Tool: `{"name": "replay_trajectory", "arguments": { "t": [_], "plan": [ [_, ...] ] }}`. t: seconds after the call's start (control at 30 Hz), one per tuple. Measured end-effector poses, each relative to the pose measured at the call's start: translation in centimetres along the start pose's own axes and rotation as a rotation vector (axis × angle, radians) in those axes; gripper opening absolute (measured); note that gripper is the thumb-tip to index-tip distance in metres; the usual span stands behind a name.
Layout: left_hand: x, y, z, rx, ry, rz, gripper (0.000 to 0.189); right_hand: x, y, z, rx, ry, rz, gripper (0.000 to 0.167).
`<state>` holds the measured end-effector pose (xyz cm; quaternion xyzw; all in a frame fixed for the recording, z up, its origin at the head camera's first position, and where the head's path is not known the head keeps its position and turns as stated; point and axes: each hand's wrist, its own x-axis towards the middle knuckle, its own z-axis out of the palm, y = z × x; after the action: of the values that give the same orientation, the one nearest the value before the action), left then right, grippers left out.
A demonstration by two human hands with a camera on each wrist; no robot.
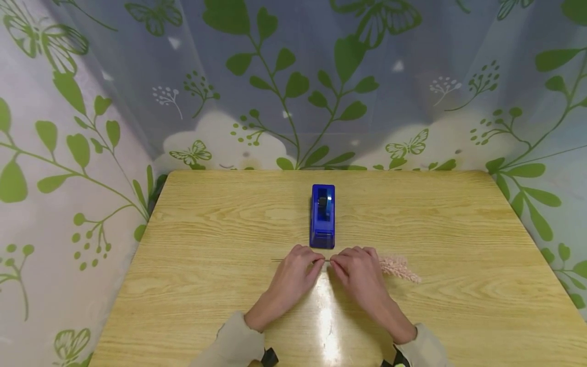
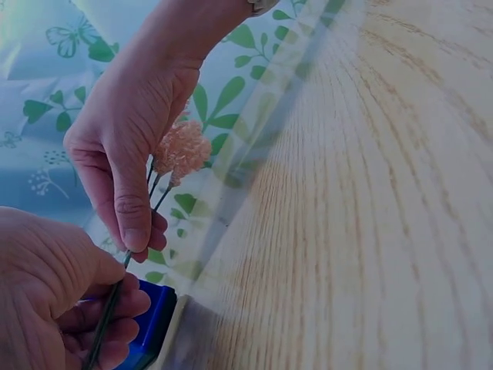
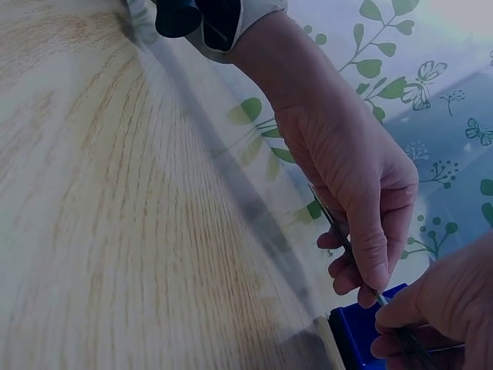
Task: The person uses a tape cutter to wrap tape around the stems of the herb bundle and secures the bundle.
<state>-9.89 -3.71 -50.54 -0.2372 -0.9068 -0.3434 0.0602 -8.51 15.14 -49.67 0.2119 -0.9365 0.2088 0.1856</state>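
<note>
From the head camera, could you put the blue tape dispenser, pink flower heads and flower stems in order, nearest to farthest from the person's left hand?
1. Flower stems: pinched in the left hand.
2. Blue tape dispenser: just ahead, slightly to the right.
3. Pink flower heads: farther right, beyond the right hand.

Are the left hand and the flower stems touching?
Touching: the right wrist view shows the left hand pinching the flower stems, its thumb pressed against them.

Counter [image 1: 220,224] with blue tape dispenser [image 1: 323,225]
Yellowish wood grain surrounds the dispenser, shining brightest on the person's side.
</note>
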Motion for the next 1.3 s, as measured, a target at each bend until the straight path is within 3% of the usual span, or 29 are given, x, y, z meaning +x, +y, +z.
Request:
{"name": "replay_trajectory", "arguments": {
  "t": [0.2, 0.3, 0.5, 0.97, 1.3],
  "plan": [
    [0.03, -0.16, 0.22, -0.007, 0.02, 0.003, 0.01, 0.08, -0.31, 0.14, -0.034, 0.01, 0.023, 0.006],
    [0.03, -0.3, 0.36, -0.013, 0.044, 0.017, 0.008, 0.05, -0.49, 0.23, -0.046, -0.014, 0.043, 0.003],
    [0.11, -0.5, 0.51, -0.025, 0.08, 0.04, 0.005, -0.03, -0.61, 0.39, -0.056, -0.075, 0.08, 0.013],
    [0.14, -0.54, 0.5, -0.032, 0.077, 0.014, 0.008, 0.47, -0.21, 0.03, -0.027, -0.043, 0.049, 0.005],
    [0.47, -0.22, 0.51, 0.01, 0.035, -0.005, 0.012, 0.62, 0.07, 0.07, -0.01, -0.019, 0.034, 0.006]
  ]
}}
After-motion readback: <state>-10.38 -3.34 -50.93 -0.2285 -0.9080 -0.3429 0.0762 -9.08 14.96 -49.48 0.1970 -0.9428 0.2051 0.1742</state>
